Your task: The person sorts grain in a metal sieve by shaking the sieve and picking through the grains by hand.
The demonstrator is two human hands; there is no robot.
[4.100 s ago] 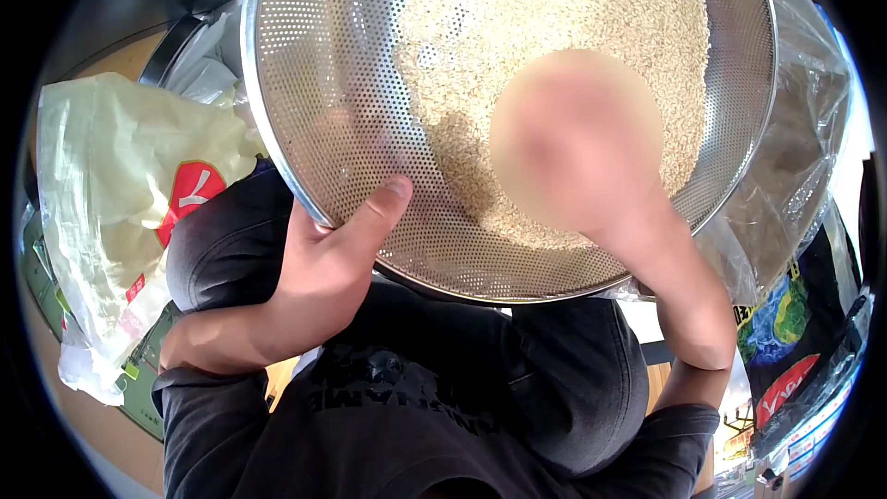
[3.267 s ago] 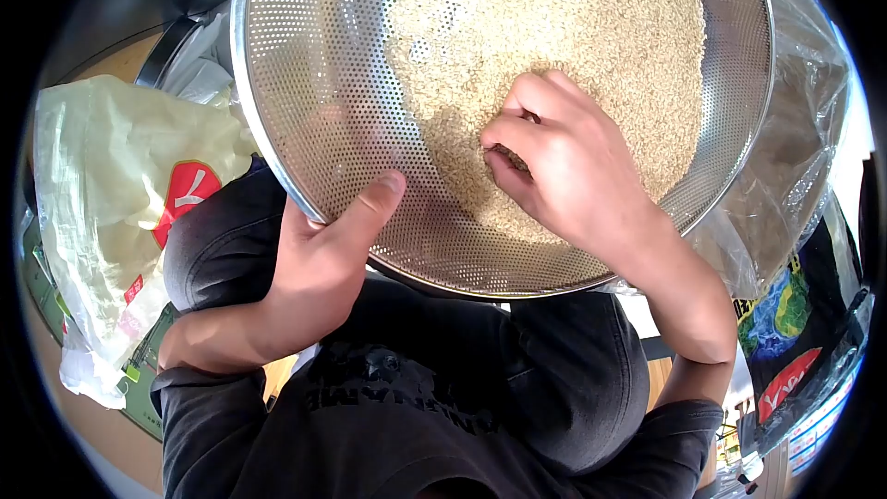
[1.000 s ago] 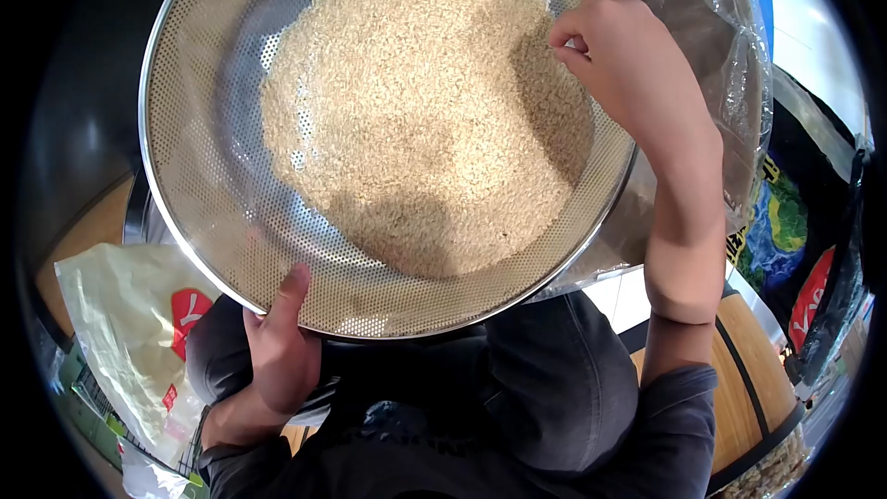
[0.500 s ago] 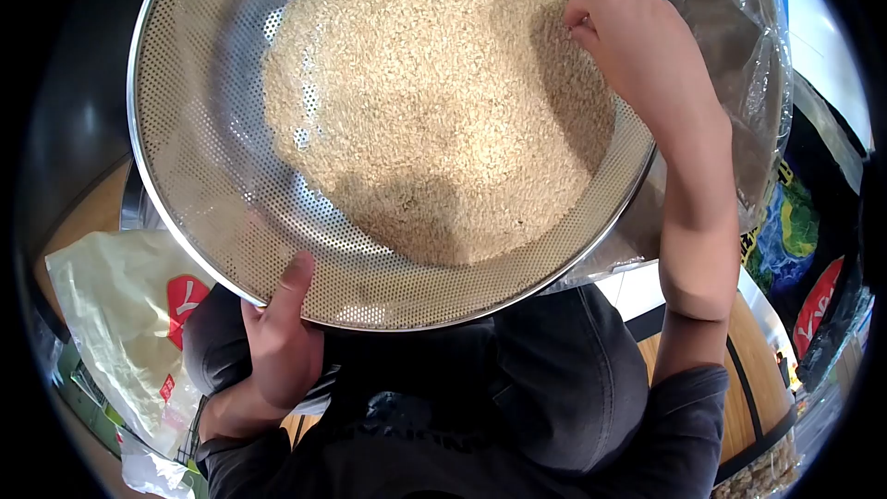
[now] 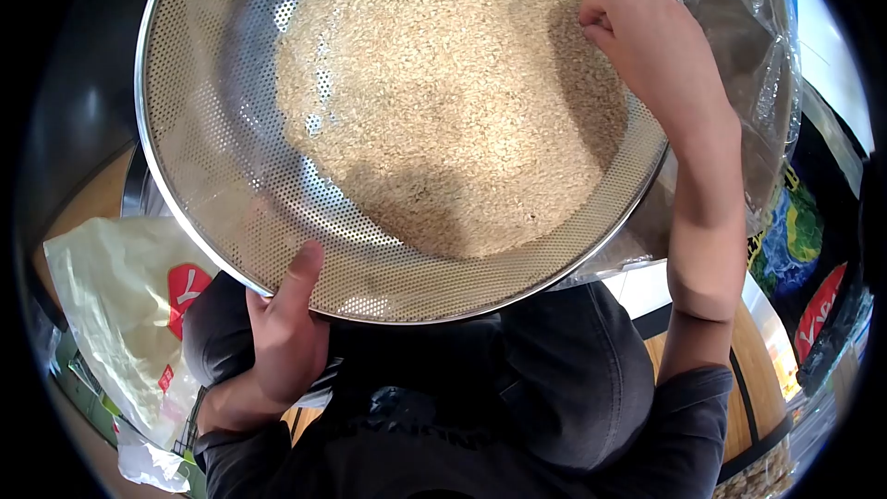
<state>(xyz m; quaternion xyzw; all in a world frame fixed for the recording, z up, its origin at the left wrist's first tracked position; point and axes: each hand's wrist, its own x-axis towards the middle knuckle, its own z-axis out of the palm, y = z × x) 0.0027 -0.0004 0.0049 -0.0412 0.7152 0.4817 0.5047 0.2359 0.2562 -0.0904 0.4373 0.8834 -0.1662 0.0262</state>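
A wide perforated metal sieve (image 5: 212, 157) spreads across the upper middle of my view, above my lap. Pale tan grains (image 5: 443, 102), which look like brown rice, lie heaped in it toward the right, with bare holes showing on the left. My left hand (image 5: 288, 337) grips the near-left rim, thumb inside and fingers hidden underneath. Over the right side of the grains, my right hand (image 5: 647, 32) is closed, its thumb and fingertips pressed together. Whatever it may hold is hidden. A small dark speck (image 5: 531, 218) sits among the grains near the front.
Clear plastic sheeting (image 5: 739, 46) lies beyond the sieve on the right. A cream bag with a red logo (image 5: 120, 305) stands at left. Printed packaging (image 5: 795, 222) is at far right. My legs (image 5: 573, 370) are under the sieve's near edge.
The sieve, the grains and both hands have shifted slightly to the right in view. The sieve's near edge sits a little higher. My right hand remains closed.
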